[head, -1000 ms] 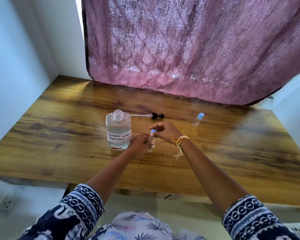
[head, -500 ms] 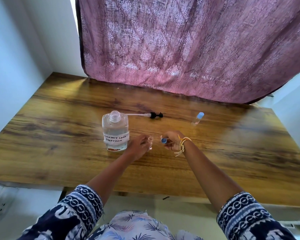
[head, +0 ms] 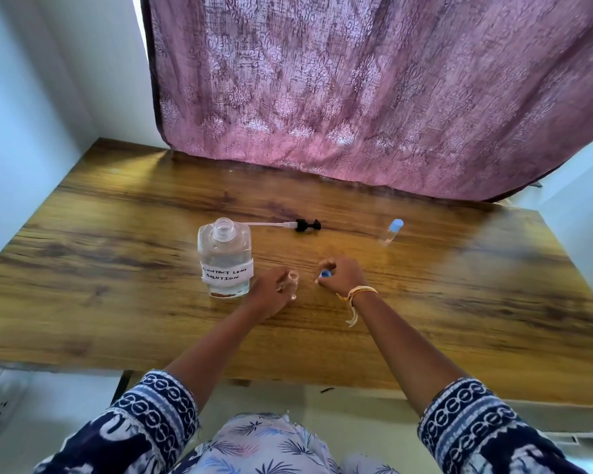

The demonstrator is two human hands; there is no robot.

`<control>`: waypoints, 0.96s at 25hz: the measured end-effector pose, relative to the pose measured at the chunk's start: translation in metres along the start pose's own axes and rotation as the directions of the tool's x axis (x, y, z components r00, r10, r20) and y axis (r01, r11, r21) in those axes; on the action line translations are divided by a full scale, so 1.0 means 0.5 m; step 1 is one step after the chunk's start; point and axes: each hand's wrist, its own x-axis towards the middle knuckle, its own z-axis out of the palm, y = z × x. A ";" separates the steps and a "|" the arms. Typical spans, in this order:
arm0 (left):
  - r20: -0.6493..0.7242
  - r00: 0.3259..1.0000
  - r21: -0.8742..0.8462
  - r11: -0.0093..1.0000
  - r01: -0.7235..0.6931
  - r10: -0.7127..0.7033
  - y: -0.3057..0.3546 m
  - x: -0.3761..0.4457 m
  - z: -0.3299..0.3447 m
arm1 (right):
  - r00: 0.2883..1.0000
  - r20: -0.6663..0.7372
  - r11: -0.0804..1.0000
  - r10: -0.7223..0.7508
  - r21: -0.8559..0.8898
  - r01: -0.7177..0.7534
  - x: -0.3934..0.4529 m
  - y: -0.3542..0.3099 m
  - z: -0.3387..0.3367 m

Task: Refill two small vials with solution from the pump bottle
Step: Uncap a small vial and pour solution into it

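Blue cap [head: 325,274] now lower in right hand [head: 343,277]'s pinch, left hand [head: 271,290] around uncapped vial [head: 293,283].

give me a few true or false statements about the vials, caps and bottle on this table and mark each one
1. The left hand holds an uncapped vial. True.
2. The pump is screwed onto the bottle. False: it lies on the table behind the bottle, whose neck is open.
3. The right hand holds a blue cap in its fingers. True.
4. The second vial stands open beside the bottle. False: it lies capped on the table, far off to the right.
5. The bottle is empty. False: clear liquid fills much of it.
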 end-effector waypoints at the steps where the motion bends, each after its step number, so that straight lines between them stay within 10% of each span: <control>1: 0.002 1.000 -0.010 1.000 0.011 -0.011 0.000 -0.002 -0.001 | 1.000 0.023 1.000 0.006 0.016 -0.006 0.001 0.004 -0.002; 6: 0.036 0.995 -0.094 0.991 0.092 -0.089 -0.010 -0.030 -0.004 | 0.981 -0.146 0.946 0.125 0.314 -0.074 -0.009 -0.002 -0.008; 14: -0.182 0.979 -0.068 0.994 0.086 -0.097 -0.016 -0.109 -0.046 | 0.915 -0.384 0.883 -0.125 0.377 0.279 -0.043 -0.146 -0.021; 24: -0.394 0.800 -0.161 0.891 0.425 -0.453 -0.049 -0.153 -0.164 | 0.890 0.073 0.847 -0.449 0.351 0.399 -0.037 -0.274 0.040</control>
